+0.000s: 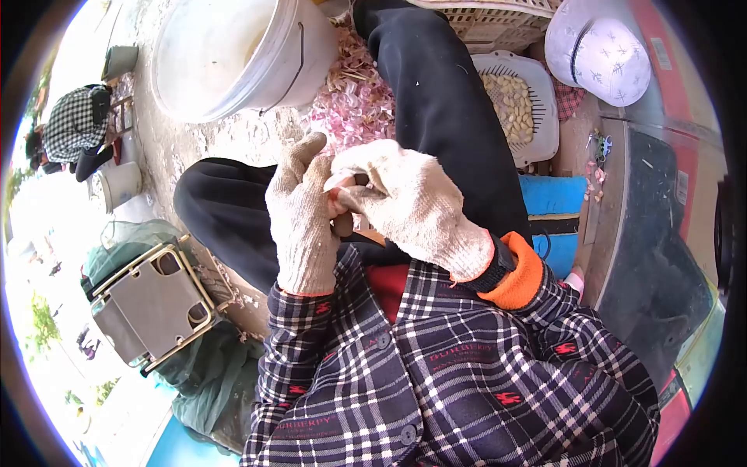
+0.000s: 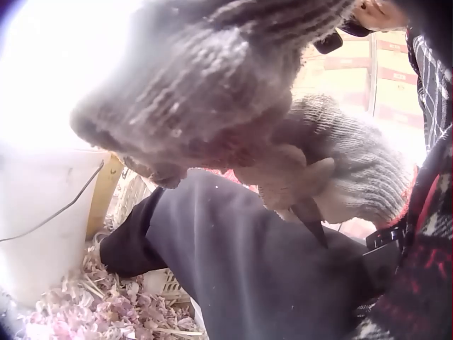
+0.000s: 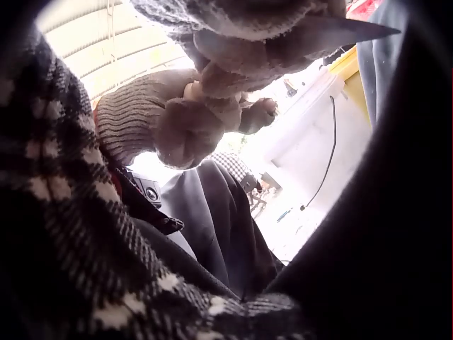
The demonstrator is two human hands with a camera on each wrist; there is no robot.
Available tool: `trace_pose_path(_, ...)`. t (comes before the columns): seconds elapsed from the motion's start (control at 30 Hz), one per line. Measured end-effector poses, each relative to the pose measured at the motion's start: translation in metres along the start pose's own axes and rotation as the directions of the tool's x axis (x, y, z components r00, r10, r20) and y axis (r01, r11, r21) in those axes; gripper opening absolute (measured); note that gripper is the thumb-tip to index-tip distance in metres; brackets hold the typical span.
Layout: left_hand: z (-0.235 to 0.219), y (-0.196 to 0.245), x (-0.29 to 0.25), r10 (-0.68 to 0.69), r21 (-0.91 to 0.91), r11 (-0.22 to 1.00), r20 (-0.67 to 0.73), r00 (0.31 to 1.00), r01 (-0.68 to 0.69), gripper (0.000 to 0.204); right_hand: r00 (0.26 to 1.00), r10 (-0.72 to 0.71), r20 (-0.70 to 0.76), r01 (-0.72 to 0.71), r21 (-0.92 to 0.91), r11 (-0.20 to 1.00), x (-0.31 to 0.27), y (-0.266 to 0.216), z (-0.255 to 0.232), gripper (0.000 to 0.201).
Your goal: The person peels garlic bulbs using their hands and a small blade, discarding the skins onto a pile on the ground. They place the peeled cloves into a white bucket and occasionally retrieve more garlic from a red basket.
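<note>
Both hands wear pale knitted gloves and meet above the lap. The left hand pinches a pinkish-white garlic bulb or clove, partly covered by the fingers. From the other side, the right hand touches it with curled fingers. A small knife is gripped in the right hand; its dark pointed blade angles down in the left wrist view and its blade points right in the right wrist view. The knife's handle is hidden by the glove. Pink-white skins lie on the ground beyond the hands.
A white bucket with a wire handle stands beyond the left knee. Past the right leg, a white basket holds peeled cloves, beside a beige crate. A folding chair is at left; another person sits farther off.
</note>
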State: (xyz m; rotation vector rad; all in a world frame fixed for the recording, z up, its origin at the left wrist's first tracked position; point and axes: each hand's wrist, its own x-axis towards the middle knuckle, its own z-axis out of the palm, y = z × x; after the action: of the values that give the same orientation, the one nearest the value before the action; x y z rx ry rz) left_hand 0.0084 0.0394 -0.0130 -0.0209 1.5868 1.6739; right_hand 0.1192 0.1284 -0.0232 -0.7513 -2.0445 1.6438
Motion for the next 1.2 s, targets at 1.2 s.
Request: trace_pose_path(1.2, -0.027, 0.0, -0.014, -0.192, -0.204, 0.931, 0.43, 0.882, 0.302, 0.031, 0.962, 0.222, 0.161, -0.194, -0.175, 0.965, 0.013, -0.01, -0.017, 0.03)
